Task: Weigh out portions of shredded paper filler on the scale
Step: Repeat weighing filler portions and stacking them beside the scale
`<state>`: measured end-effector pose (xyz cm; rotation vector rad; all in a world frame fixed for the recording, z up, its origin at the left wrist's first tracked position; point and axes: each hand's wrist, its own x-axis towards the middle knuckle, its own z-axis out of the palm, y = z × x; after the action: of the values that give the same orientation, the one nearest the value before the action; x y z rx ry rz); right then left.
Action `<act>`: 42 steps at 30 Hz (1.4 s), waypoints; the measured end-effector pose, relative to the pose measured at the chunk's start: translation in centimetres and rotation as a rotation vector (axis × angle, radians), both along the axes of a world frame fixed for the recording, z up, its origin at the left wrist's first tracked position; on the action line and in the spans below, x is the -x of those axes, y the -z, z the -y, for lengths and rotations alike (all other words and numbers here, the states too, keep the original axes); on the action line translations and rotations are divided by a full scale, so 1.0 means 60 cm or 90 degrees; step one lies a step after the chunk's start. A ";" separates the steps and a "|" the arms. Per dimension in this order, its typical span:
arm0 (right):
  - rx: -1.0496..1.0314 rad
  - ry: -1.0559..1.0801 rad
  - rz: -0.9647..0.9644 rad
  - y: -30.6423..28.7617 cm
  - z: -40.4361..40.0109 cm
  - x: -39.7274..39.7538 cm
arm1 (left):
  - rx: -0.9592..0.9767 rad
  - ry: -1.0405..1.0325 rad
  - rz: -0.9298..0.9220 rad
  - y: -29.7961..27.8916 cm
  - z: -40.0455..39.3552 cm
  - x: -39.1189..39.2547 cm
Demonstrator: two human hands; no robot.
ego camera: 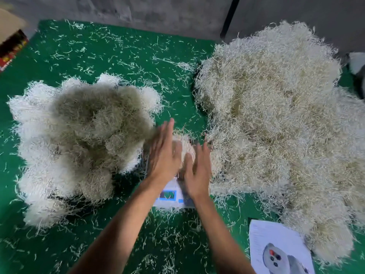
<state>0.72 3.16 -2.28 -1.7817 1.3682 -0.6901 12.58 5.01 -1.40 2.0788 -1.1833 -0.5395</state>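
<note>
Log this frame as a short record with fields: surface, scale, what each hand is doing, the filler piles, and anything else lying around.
surface: green mat, littered with loose shreds
scale: white digital scale, display lit but the reading is blurred
portion: small clump of shredded paper on the scale
left hand: open and flat against the clump's left side
right hand: open, cupping the clump's right side
left pile: rounded bundles
right pile: large loose heap
other: printed sheet near right; cardboard box far left
</note>
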 end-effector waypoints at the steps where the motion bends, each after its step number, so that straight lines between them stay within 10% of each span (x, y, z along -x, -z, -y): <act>1: -0.027 0.013 0.024 0.014 0.000 -0.004 | -0.031 -0.050 0.000 0.007 0.019 -0.019; 6: -0.216 0.105 0.212 0.014 0.014 -0.063 | -0.039 -0.078 -0.276 0.057 0.013 -0.014; 12: -0.255 0.052 0.284 -0.067 0.030 -0.094 | 0.059 -0.257 -0.985 -0.013 -0.033 0.025; 16: -0.117 -0.021 0.278 -0.108 -0.066 -0.118 | 0.122 -0.423 -0.882 -0.096 -0.004 -0.033; 25: 0.097 -0.218 0.306 -0.152 -0.110 -0.096 | 0.174 -0.240 -0.790 -0.179 -0.086 -0.033; 31: -0.087 -0.097 0.382 -0.198 -0.107 -0.115 | 0.149 -0.142 -0.815 -0.204 -0.140 0.010; 35: -0.234 -0.027 0.431 -0.189 -0.153 -0.147 | 0.150 -0.172 -0.568 -0.227 -0.150 -0.022; 42: -0.148 -0.104 0.376 -0.187 -0.191 -0.172 | 0.202 -0.217 -0.634 -0.221 -0.169 -0.074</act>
<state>11.06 14.60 8.91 -1.3395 0.8537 -0.8431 17.01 15.15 11.89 1.3703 -0.2920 -0.9765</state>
